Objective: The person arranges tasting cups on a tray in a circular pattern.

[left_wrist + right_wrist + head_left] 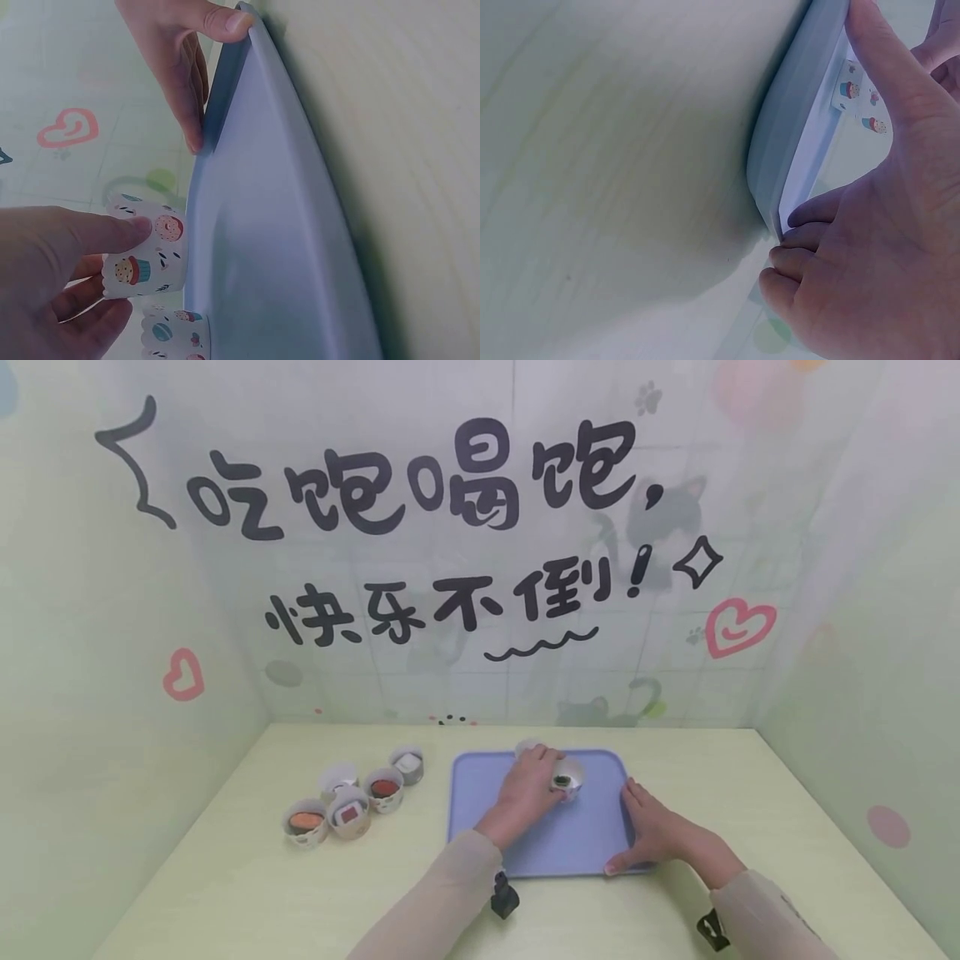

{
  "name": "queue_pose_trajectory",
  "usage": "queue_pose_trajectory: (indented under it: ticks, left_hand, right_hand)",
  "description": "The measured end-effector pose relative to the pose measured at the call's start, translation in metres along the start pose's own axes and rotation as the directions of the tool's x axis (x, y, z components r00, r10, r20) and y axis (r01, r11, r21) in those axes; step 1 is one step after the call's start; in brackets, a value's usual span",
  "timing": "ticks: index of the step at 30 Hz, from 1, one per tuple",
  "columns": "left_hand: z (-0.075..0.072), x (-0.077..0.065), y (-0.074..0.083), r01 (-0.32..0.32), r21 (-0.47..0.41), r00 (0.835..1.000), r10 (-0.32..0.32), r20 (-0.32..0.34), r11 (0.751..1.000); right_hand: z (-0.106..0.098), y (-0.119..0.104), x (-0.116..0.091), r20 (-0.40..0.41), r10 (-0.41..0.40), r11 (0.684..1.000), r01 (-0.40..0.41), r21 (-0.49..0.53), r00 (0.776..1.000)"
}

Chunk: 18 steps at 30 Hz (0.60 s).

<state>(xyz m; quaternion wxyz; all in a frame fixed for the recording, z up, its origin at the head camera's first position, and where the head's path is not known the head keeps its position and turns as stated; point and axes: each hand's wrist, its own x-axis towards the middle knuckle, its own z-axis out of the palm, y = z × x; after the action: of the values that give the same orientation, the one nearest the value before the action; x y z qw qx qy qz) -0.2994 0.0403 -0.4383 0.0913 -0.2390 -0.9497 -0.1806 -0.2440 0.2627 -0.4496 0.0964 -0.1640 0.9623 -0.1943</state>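
My left hand (531,783) holds a white paper baking cup (161,251) printed with cupcakes, thumb on one side and fingers on the other. A small dark green piece (562,781) shows inside it. This cup is over the back part of a blue tray (577,843). Another paper baking cup (177,334) stands at the back of the tray, mostly hidden behind the left hand in the head view. At the tray's right end, my right hand (660,832) grips the rim, its thumb at the front corner and its fingers farther back along the side.
Left of the tray, several paper cups stand grouped on the pale wooden table (240,877). One cup (306,824) holds an orange-topped piece, another (349,812) a white piece with a red centre, and another (385,790) a red-topped piece. A printed wall (450,685) closes off the back.
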Motion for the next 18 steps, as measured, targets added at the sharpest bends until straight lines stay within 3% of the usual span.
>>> queue_pose_trajectory:
  ticks: [11, 18]
  left_hand:
    - [0.0055, 0.0016, 0.0057, 0.074, -0.029, 0.997, -0.074, -0.010, 0.997]
    - [0.0057, 0.0032, 0.0095, 0.082, 0.036, 0.997, -0.081, -0.010, 0.996]
  right_hand:
    - [-0.0018, -0.0047, -0.0012, -0.009, -0.006, 1.000, 0.006, -0.002, 1.000]
    - [-0.0019, -0.0031, -0.0014, -0.018, -0.017, 1.000, 0.017, 0.008, 1.000]
